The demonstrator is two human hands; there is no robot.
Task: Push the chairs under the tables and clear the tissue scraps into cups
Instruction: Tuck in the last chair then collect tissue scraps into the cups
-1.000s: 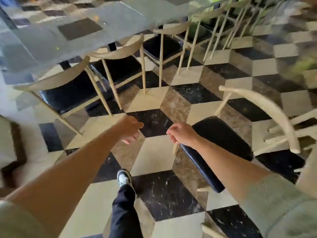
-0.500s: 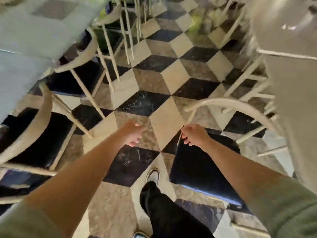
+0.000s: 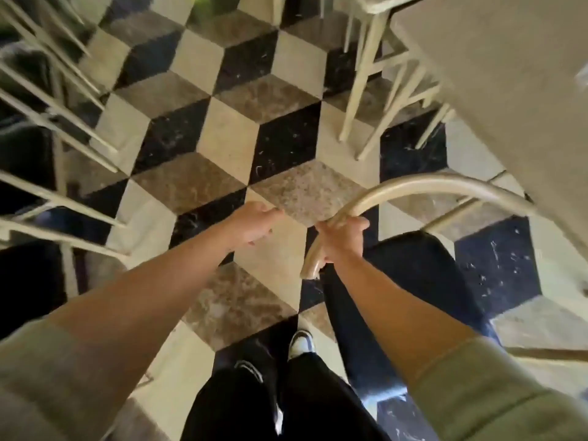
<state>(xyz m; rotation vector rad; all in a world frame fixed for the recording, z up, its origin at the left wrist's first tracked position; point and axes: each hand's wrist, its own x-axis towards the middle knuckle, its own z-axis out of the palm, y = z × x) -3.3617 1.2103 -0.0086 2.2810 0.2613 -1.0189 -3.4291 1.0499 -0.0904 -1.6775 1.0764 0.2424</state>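
Note:
A pale wooden chair with a curved backrest (image 3: 423, 186) and a dark seat (image 3: 410, 281) stands at my right, beside a light table (image 3: 496, 90) at the upper right. My right hand (image 3: 343, 238) is closed around the left end of the backrest. A little to its left, my left hand (image 3: 254, 222) hovers over the floor with fingers loosely curled, holding nothing. No tissue scraps or cups show.
Several pale chairs with dark seats (image 3: 47, 128) line the left edge. Legs of another chair (image 3: 366, 84) stand under the table at the upper right. The floor (image 3: 229, 138) is patterned in black, beige and brown tiles. My feet (image 3: 300, 342) are below.
The view has swung right, toward the table. My right hand has gone from the seat's edge to gripping the chair's backrest. My left hand stays free.

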